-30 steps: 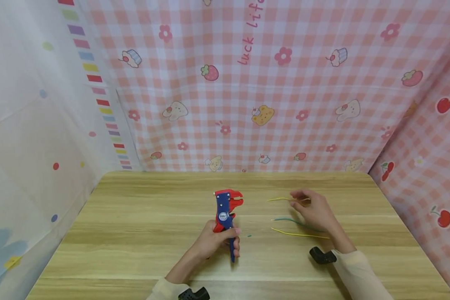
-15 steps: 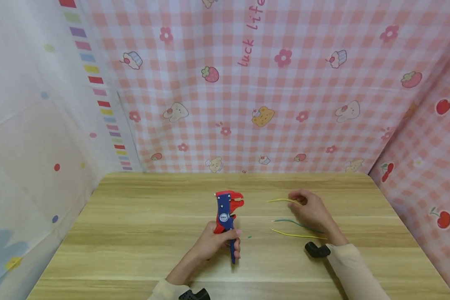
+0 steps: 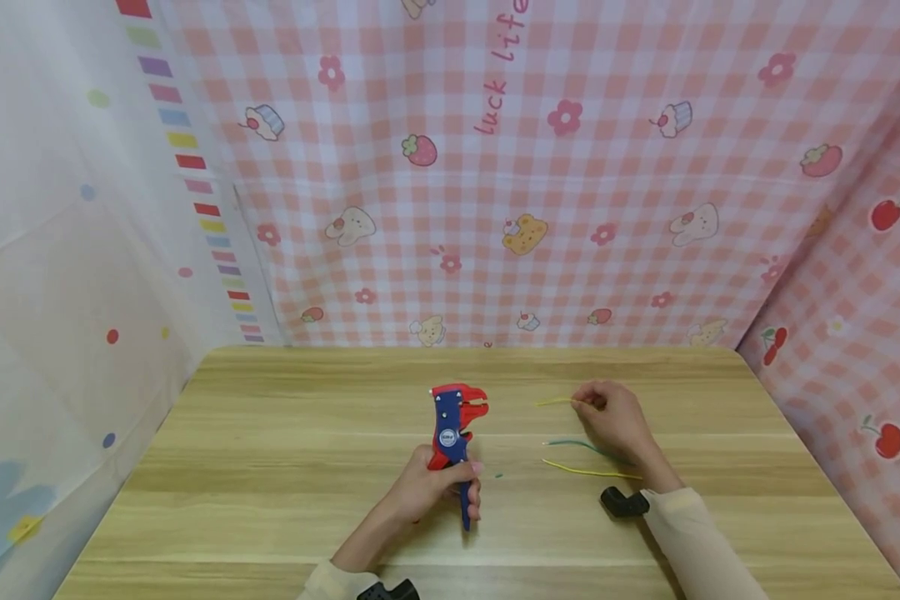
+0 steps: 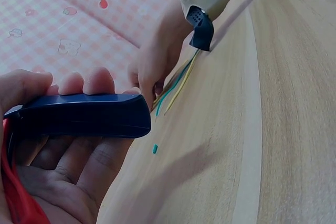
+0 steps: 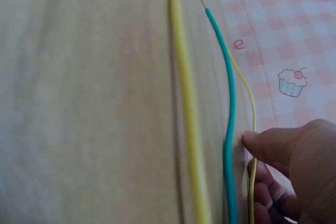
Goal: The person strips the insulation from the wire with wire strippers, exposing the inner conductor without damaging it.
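My left hand (image 3: 429, 490) grips the handles of a blue and red wire stripper (image 3: 447, 417), its head pointing away and its red jaws facing right. To the right, my right hand (image 3: 618, 419) pinches the farthest yellow wire (image 3: 555, 402) between thumb and fingers, and one end sticks out to the left. Closer to me lies a green wire (image 5: 231, 93) with a bare copper tip. A second yellow wire (image 3: 588, 472) lies nearest, partly under the right wrist. In the left wrist view, the blue handle (image 4: 84, 116) spans the curled fingers.
A small green piece of insulation (image 3: 498, 476) lies on the wooden table (image 3: 270, 467) between the stripper and the wires. A pink checked cloth (image 3: 390, 192) hangs behind the table's far edge. Black camera mounts sit on both wrists.
My right hand has shifted slightly left along the far yellow wire, and its fingers have closed in on it. The left hand with the wire stripper stays nearly still.
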`<state>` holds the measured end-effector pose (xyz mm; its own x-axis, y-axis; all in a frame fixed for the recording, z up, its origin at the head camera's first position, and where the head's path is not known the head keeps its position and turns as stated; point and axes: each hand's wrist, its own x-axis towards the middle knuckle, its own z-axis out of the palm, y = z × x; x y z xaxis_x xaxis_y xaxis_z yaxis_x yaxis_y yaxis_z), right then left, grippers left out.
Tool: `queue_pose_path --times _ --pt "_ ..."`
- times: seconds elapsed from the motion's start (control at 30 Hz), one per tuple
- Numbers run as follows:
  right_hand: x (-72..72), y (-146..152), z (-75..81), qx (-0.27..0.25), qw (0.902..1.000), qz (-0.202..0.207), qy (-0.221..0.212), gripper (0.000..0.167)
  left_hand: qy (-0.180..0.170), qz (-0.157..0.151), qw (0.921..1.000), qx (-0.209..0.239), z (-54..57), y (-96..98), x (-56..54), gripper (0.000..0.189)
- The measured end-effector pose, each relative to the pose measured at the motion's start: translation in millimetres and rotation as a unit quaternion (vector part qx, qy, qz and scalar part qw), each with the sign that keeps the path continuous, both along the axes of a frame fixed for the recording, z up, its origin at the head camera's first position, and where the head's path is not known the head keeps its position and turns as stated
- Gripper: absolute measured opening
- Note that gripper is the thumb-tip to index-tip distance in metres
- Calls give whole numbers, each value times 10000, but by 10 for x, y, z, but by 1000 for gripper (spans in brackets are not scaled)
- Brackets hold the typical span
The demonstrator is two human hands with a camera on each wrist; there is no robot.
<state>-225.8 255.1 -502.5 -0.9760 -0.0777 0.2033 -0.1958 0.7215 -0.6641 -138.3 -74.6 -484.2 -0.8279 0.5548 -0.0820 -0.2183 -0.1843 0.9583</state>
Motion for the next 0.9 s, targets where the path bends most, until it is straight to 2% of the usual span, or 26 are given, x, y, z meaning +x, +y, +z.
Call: queue_pose_path --times 0.37,0.9 --pt "74 61 100 -152 9981 104 -587 4 18 -26 10000 52 -18 -1 -6 29" --pt "144 73 216 -212 9970 347 -665 8 32 -3 10000 25 -28 2 -11 29"
